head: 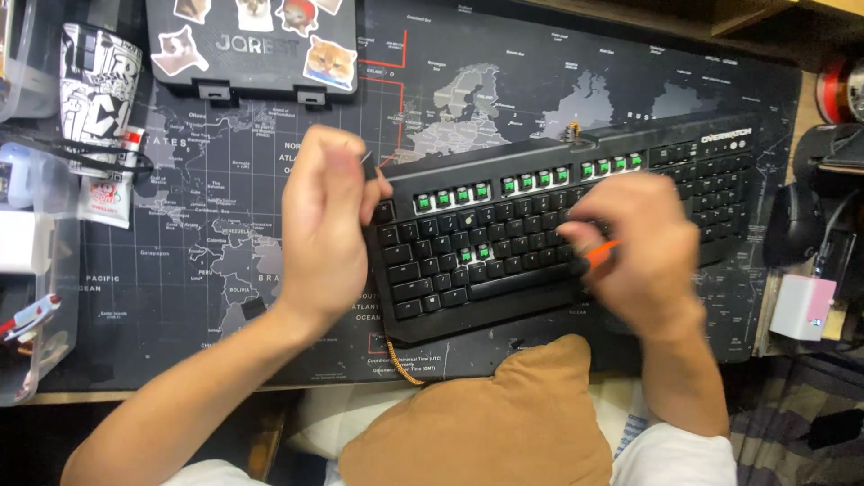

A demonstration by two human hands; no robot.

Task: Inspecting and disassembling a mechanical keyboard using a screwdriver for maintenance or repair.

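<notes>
A black keyboard point(504, 236) lies tilted on a dark world-map desk mat point(225, 234); several of its keycaps are off, showing green switches along the top row. My left hand point(326, 216) is closed by the keyboard's top left corner, pinching a small dark piece, likely a keycap point(368, 166). My right hand point(641, 245) rests over the keyboard's right half, gripping a slim tool with an orange handle point(598, 256) pointed at the keys.
A black case with cat stickers point(254, 47) sits at the back. A patterned cup point(97, 83) and clear plastic bins point(36, 270) stand left. A black mouse point(794, 225) and a pink-white box point(803, 306) lie right. A brown cushion point(486, 423) rests on my lap.
</notes>
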